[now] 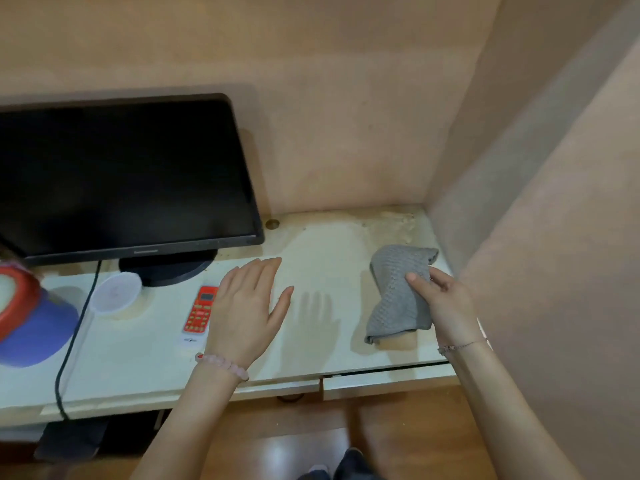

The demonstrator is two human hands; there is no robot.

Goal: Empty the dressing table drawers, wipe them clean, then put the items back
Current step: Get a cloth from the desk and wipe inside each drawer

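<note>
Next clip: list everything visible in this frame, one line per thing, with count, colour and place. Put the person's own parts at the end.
Flat computer monitor: one, black, screen dark, back left of the tabletop on a round base.
Power cable: one, black, running from under the monitor over the front edge.
Round plastic lid: one, translucent white, in front of the monitor base.
Small handset with keypad: one, red, beside the left hand.
Peaked cap: one, blue with red, far left edge, partly cut off.
Knitted cloth: one, grey, right side of the tabletop.
Worn tabletop: one, white, stained at back right.
Drawer fronts: two, white, under the front edge.
Left hand: flat, open, bead bracelet.
Right hand: gripping the cloth, thin bracelet.
</note>
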